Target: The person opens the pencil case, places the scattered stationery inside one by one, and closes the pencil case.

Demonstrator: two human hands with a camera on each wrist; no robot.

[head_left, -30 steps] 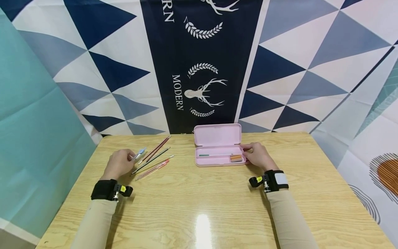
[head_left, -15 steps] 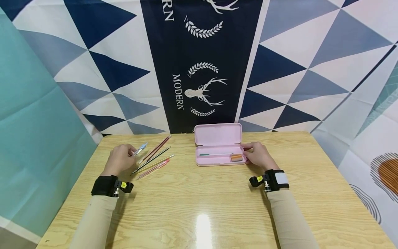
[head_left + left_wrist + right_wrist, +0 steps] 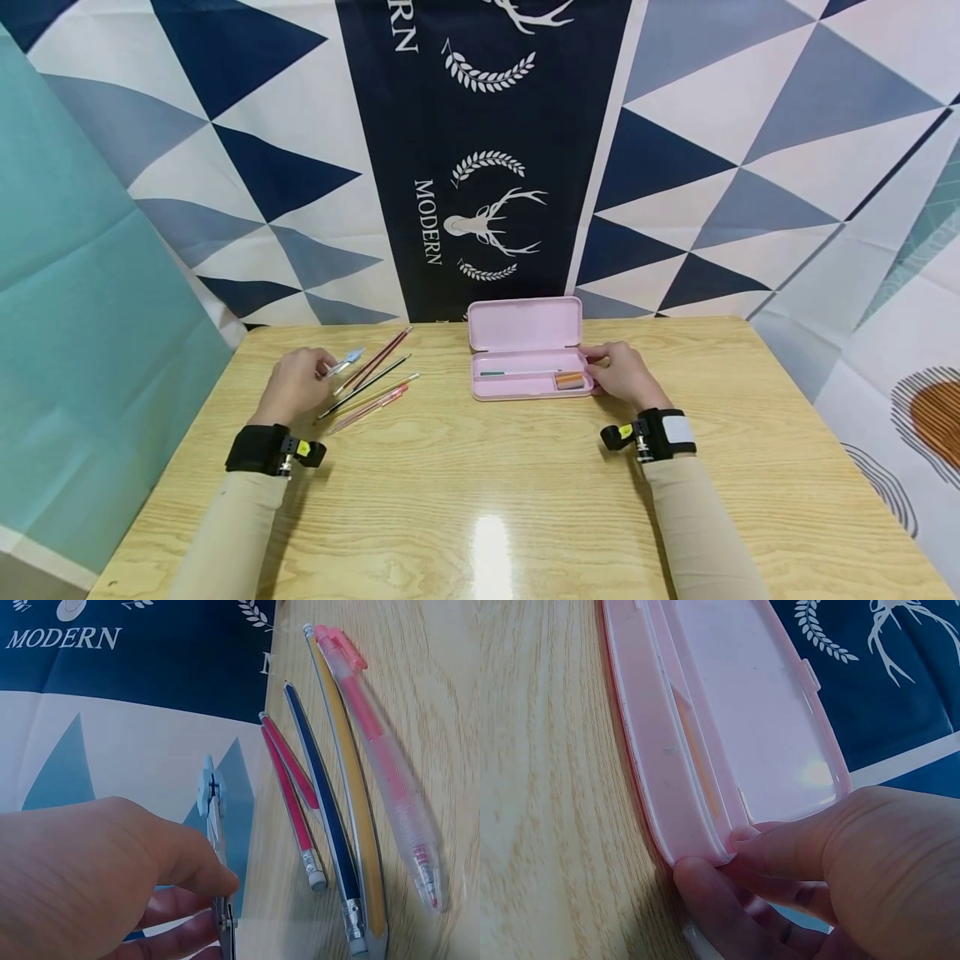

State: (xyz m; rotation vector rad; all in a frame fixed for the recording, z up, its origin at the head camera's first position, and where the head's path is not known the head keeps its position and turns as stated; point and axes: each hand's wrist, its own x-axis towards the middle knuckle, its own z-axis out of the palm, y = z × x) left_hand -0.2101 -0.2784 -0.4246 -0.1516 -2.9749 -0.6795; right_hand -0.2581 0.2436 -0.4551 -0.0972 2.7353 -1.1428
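Note:
My left hand (image 3: pixel 294 387) pinches a drawing compass (image 3: pixel 214 802) with a light blue head between thumb and fingers. Its head points away from the hand toward the loose pencils; the lower end is partly hidden by the fingers. On the right, a pink pencil case (image 3: pixel 525 327) lies with its lid raised against the back cloth. My right hand (image 3: pixel 624 375) grips the case's right end, thumb on the rim and fingers against the outside. Inside the case are an orange-and-grey eraser (image 3: pixel 570 381) and a thin stick with a green end (image 3: pixel 492 374).
Beside the left hand lie two red pencils (image 3: pixel 291 799), a dark blue pencil (image 3: pixel 322 791), a yellow pencil (image 3: pixel 346 761) and a pink pen (image 3: pixel 386 765). Patterned cloth (image 3: pixel 480 125) hangs along the back edge of the wooden table (image 3: pixel 420 500).
My left hand has shifted slightly right and away, carrying the compass, whose blue head now sits nearer the red pencils. The right hand stays on the case.

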